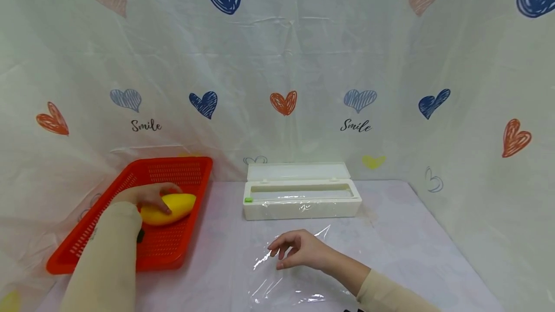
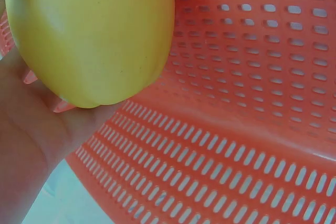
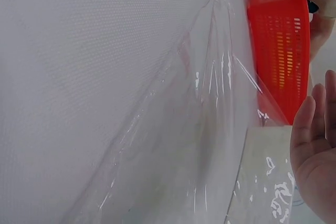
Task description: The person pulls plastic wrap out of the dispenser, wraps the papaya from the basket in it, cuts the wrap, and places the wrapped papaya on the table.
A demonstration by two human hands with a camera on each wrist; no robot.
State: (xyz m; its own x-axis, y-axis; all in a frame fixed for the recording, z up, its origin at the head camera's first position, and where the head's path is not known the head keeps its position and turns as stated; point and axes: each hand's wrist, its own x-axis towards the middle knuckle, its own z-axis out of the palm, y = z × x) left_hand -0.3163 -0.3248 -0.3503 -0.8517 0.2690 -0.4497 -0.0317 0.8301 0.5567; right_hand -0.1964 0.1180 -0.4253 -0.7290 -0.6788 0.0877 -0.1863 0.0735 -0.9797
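My left hand [image 1: 149, 195] reaches into the red plastic basket [image 1: 182, 260] and grips a smooth yellow fruit [image 1: 179, 206], long and rounded like a mango. In the left wrist view the fruit [image 2: 100, 35] fills the upper left, against the palm, with the slotted basket wall behind it. Over the table hovers my right hand [image 1: 305, 249], fingers loosely bent and holding nothing. Beneath it a clear sheet of plastic film [image 1: 269, 288] lies spread and wrinkled. In the right wrist view the film [image 3: 173, 145] shows shiny creases, and the right hand's fingers [image 3: 302, 124] appear at the right edge.
A white film dispenser box [image 1: 301, 210] stands at the back middle, its lid [image 1: 299, 171] raised and a small green piece [image 1: 248, 200] at its left end. Behind the table [image 1: 403, 235] hangs a white curtain [image 1: 277, 61] printed with hearts.
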